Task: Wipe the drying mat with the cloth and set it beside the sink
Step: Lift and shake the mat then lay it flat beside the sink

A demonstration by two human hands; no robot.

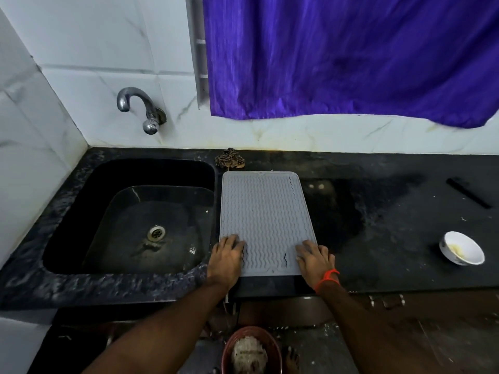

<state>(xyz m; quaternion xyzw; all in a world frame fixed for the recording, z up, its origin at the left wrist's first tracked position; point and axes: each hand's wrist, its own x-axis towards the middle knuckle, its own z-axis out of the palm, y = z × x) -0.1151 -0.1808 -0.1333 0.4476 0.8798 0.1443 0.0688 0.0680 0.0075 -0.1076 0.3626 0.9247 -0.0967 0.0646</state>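
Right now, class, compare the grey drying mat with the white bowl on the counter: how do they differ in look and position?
The drying mat is flat, grey, rectangular and ridged in waves; the bowl is round, white and smooth, with yellowish residue inside.
The mat lies right beside the sink; the bowl sits far to the right.
The left hand and right hand press on the mat; nothing touches the bowl.
Both rest on the dark counter.

Bucket [251,352] — cut off below
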